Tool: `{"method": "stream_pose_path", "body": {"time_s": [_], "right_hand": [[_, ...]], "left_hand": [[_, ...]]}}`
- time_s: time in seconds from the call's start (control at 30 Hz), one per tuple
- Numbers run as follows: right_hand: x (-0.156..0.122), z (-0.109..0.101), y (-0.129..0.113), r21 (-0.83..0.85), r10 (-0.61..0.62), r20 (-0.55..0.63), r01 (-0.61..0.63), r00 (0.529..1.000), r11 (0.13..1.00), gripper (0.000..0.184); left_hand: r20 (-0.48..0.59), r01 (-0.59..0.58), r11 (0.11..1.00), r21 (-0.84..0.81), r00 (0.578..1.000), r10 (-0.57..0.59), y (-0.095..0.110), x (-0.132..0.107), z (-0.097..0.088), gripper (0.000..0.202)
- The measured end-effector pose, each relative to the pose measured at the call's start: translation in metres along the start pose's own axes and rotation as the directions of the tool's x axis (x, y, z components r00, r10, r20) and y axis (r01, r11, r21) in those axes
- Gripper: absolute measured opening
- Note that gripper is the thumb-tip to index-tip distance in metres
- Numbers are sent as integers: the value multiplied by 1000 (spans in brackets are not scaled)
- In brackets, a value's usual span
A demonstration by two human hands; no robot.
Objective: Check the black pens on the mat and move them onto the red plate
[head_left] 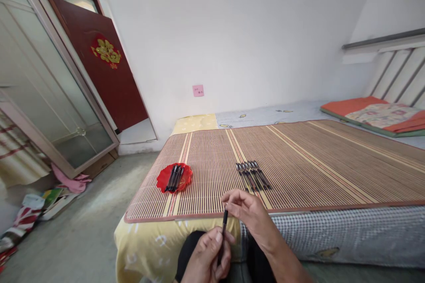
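My left hand (212, 252) is closed around a black pen (225, 219), its upper end pointing up and away from me. Just above that end, the fingertips of my right hand (245, 205) are pinched together. Whatever small part they may hold is too tiny to make out. Beyond my hands, several slim pens (253, 176) lie side by side in a slanted row on the striped mat (212, 163). To their left, several black pens (174, 177) are bunched in a red scalloped dish (188, 172).
The mat covers a bed with a yellow and grey checked sheet (159, 241); its front edge is by my knees. A folded orange cushion (372, 112) lies at the far right. A glass-panelled door (56, 62) and floor clutter (49, 203) are on the left.
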State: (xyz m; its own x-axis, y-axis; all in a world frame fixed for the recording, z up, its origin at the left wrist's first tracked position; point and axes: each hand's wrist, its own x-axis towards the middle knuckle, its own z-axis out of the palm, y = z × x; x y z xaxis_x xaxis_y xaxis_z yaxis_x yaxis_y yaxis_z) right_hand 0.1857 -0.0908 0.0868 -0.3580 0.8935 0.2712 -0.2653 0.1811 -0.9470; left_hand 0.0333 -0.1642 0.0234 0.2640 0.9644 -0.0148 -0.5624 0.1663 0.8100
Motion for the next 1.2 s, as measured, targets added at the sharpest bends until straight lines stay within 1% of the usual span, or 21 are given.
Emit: {"method": "stream_pose_path", "body": {"time_s": [0.07,0.13,0.2,0.27,0.37,0.43,0.5,0.6,0.67,0.8,0.9,1.03,1.1,1.2], "right_hand": [[-1,-1,-2,-28,31,18,-30,999,999,32],[-3,-2,-6,-56,37,76,-33,996,998,32],[-4,-1,-10,-55,2,131,6,991,998,29],[-3,0,-11,-41,-30,152,36,988,998,25],[0,2,-7,-16,-7,106,9,994,1000,22],[1,2,-3,24,23,56,-24,998,999,26],[1,2,0,61,44,30,-45,999,997,30],[0,1,0,56,70,60,-74,996,996,33],[-1,1,-1,24,59,86,-61,995,998,32],[1,0,1,-11,28,68,-28,997,1000,23],[4,0,4,34,43,41,-44,998,998,24],[3,-2,4,24,61,80,-63,995,998,28],[2,-1,3,-4,44,101,-44,994,999,27],[2,-1,3,-15,35,87,-34,996,999,22]], "left_hand": [[8,0,1000,-8,1000,0,-1,0,0,43],[19,5,1000,-20,1000,-4,0,1,1,42],[29,11,999,-32,1000,-11,0,1,1,41],[29,9,999,-39,1000,-8,-1,2,1,41],[9,-2,999,-40,1000,2,-5,3,-2,40],[-15,5,999,-33,1000,-6,-8,3,-4,41],[-44,17,1000,-23,999,-18,-10,4,-6,43],[-71,14,999,-30,997,-16,-11,4,-8,45],[-69,11,999,-42,998,-14,-11,4,-9,44],[-51,15,998,-55,999,-18,-11,4,-9,41],[-52,19,998,-63,998,-23,-10,4,-9,41],[-61,13,998,-66,998,-17,-9,5,-9,40],[-70,8,998,-65,997,-12,-10,5,-9,40],[-70,3,998,-68,998,-8,-11,5,-10,39]]}}
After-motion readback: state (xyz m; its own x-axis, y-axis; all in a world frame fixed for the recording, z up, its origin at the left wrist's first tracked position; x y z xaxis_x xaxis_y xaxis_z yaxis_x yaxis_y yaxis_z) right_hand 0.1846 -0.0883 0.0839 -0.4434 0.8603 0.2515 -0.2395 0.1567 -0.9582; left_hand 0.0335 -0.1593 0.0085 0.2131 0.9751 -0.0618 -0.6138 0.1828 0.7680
